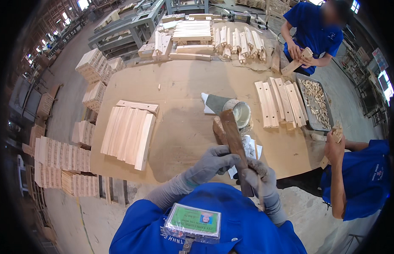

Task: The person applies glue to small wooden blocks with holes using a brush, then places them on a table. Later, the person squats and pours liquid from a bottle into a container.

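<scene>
Head view, both gloved hands on the dark wooden bar (234, 131): left hand (211, 164) pinching its left edge, right hand (266, 180) curled by its lower end around a thin stick (260, 192). Just beyond that grip, a pot (243, 106); well left, pale slats (128, 133)!

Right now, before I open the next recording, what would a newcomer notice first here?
Likely the dark board, low at centre between the gloved left hand and right hand. Next, the pale strips on the left of the table, then the pegs heaped at its right edge, with one co-worker at upper right and a second co-worker at far right.
</scene>
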{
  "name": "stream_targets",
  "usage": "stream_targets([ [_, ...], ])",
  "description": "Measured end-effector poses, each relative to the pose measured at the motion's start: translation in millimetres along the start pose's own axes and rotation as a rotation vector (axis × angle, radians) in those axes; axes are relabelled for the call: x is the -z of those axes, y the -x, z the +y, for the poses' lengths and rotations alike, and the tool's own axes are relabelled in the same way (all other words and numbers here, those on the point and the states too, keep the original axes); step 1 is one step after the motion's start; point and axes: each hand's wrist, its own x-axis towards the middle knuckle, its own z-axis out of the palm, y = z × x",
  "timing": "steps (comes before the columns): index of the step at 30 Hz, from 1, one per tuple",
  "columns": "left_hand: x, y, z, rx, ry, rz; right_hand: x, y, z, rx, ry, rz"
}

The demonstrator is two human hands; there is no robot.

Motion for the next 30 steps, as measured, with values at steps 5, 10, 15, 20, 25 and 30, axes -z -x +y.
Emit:
stream_targets([
  [5,-7,9,14,-0.131,0.29,0.087,6,1,24,0.25,-0.052,0.274],
  [10,-28,-1,-7,-0.019,-0.028,-0.078,-11,-12,35,0.557,0.034,0.406],
  [15,-3,-9,-21,-0.221,-0.351,-0.013,11,-19,36,0.665,-0.134,0.769],
  [20,78,-32,-17,-0.418,-0.776,0.532,60,12,42,0.423,-0.061,1.031],
  [25,146,-97,-10,-0.558,-1.259,0.562,56,15,31,0.208,-0.192,0.986],
  [30,97,-153,25,-0.913,-1.454,0.244,50,12,33,0.307,-0.257,1.019],
])
